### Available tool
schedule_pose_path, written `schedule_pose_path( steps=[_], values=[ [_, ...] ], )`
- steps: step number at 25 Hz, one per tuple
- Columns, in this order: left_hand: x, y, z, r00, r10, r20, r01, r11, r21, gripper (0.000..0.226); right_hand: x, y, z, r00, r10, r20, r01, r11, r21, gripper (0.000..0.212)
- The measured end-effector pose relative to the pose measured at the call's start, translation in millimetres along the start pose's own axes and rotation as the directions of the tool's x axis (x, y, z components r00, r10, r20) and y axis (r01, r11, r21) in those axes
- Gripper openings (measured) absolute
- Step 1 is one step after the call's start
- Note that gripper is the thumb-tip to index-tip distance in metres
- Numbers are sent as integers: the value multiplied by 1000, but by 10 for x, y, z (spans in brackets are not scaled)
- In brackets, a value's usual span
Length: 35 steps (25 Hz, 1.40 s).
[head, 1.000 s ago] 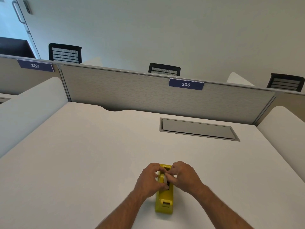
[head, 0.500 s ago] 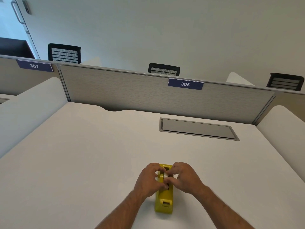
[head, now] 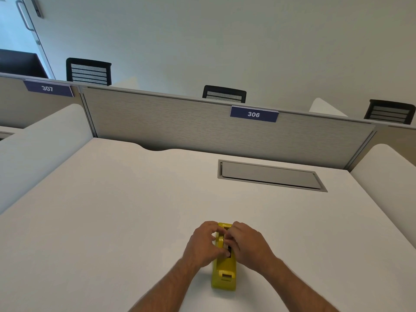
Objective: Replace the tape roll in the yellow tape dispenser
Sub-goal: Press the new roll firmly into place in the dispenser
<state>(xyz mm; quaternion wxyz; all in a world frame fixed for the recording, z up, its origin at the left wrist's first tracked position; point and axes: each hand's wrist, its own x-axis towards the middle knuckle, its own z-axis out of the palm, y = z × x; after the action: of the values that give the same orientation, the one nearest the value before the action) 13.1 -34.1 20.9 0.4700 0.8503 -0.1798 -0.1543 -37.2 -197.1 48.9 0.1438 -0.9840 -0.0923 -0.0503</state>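
Observation:
The yellow tape dispenser [head: 224, 274] lies on the white desk [head: 112, 221], with its cutter end towards me. My left hand [head: 203, 244] grips its left side, thumb and fingers curled over the top. From the right, my right hand [head: 246, 245] comes in with its fingertips pinched over the roll cradle. Between the fingers only a pale sliver of the tape roll [head: 221, 239] shows, low inside the dispenser beside a dark slot. Both hands hide the rest of the roll.
A grey cable hatch [head: 270, 175] is set into the desk behind the hands. A grey partition [head: 180, 124] labelled 306 closes the back, and white side panels stand left and right. Black chair backs show beyond it.
The white roll stood up between my fingers before; now it sits lower in the dispenser and is mostly covered. Both hands stay on the dispenser with fingers shifted slightly down.

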Motion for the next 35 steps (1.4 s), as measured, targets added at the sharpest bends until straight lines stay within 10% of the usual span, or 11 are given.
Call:
schedule_pose_path(
  steps=[35],
  values=[
    [4, -120, -98, 988, 88, 127, -90, 996, 6, 86, 127, 64, 26, 979, 175, -103, -171, 984, 46, 10]
  ],
)
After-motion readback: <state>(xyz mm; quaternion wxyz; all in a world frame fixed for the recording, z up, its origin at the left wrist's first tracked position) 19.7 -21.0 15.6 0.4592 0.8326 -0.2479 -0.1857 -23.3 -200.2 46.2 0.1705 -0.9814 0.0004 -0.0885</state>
